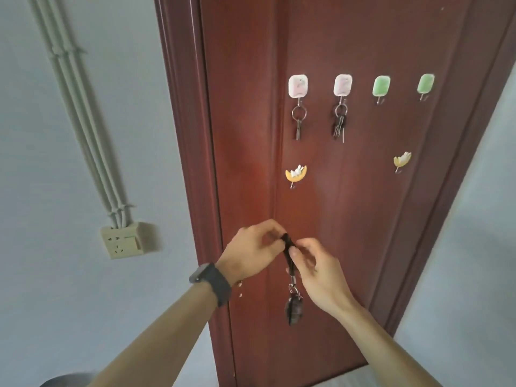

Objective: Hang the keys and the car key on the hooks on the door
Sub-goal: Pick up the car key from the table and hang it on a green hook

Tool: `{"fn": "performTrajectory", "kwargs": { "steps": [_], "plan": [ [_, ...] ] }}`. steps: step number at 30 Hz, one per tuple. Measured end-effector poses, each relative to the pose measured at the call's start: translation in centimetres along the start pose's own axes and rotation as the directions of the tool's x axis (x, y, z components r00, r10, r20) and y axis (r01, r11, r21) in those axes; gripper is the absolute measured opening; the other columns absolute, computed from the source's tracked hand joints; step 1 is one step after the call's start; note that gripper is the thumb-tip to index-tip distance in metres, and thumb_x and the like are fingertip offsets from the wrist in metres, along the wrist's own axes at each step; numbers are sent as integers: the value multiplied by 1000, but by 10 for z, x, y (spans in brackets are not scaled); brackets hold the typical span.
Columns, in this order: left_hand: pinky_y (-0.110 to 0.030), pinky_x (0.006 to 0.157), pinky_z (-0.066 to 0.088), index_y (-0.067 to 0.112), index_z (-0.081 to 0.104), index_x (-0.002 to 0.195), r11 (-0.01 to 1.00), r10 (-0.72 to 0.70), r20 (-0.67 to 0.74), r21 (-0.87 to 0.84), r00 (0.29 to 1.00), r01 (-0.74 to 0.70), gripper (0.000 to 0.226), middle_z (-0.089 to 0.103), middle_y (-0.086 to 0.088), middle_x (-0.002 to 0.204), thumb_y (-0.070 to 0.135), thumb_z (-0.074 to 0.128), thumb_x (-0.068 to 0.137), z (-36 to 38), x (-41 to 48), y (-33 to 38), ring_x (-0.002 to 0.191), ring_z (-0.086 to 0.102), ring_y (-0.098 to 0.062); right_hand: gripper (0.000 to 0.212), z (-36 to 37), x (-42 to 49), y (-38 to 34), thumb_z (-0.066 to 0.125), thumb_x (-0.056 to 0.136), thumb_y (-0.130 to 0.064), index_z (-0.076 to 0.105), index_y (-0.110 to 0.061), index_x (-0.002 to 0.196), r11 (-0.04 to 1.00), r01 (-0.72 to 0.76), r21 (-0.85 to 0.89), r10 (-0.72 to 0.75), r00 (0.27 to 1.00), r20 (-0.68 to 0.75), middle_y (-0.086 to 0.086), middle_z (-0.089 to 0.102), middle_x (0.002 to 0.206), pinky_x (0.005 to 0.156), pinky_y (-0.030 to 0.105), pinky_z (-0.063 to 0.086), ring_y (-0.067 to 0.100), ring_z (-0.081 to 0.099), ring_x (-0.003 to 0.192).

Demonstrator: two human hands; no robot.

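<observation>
Two key bunches already hang off the pink hooks (298, 85) along the top of the door (363, 219). Both hands are pinched on the car key's black strap (288, 248), left hand (251, 254) and right hand (315, 268) spreading the loop, probably so it slips over a hook. The car key (293, 308) dangles below, low on the door.

Head view, close, facing door (349, 219) squarely.
</observation>
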State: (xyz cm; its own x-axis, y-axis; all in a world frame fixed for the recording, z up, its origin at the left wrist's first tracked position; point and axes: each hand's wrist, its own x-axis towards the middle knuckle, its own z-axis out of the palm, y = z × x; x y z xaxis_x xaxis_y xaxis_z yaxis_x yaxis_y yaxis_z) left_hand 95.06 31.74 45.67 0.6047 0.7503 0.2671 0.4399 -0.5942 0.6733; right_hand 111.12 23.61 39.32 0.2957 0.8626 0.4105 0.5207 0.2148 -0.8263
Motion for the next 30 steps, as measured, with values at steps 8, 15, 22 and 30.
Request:
{"fn": "performTrajectory", "kwargs": {
  "steps": [8, 15, 22, 30],
  "plan": [
    [-43, 76, 57, 38, 60, 93, 992, 46, -32, 119, 998, -42, 20, 71, 11, 86, 54, 50, 87, 17, 111, 35, 78, 68, -19, 9, -59, 96, 17, 44, 103, -38, 50, -31, 104, 969, 63, -238, -99, 984, -145, -7, 67, 75, 52, 19, 50, 7, 66, 63],
    [-39, 76, 58, 38, 66, 91, 975, 154, -154, 183, 976, -125, 28, 72, 12, 85, 61, 54, 80, 14, 203, 72, 81, 68, -14, 6, -113, 175, 19, 40, 104, -35, 40, -32, 99, 941, 139, -310, -212, 952, -219, -13, 60, 63, 44, 20, 43, -2, 61, 57],
    [-41, 88, 53, 37, 70, 110, 877, 426, -259, 354, 867, -326, 28, 69, 11, 108, 50, 53, 91, 30, 269, 110, 103, 60, -14, 6, -172, 241, 29, 38, 104, -37, 37, -35, 98, 911, 171, -376, -293, 909, -296, -12, 58, 59, 44, 20, 35, 4, 60, 56],
    [-56, 122, 18, 17, 26, 158, 659, 546, -492, 752, 678, 15, 73, 23, -9, 166, 35, 52, 93, 27, 321, 110, 154, 18, -29, 17, -237, 317, 40, 29, 103, -42, 38, -32, 92, 938, 85, -336, -231, 876, -423, 5, 64, 62, 45, 36, 29, 27, 59, 61]
  ]
}}
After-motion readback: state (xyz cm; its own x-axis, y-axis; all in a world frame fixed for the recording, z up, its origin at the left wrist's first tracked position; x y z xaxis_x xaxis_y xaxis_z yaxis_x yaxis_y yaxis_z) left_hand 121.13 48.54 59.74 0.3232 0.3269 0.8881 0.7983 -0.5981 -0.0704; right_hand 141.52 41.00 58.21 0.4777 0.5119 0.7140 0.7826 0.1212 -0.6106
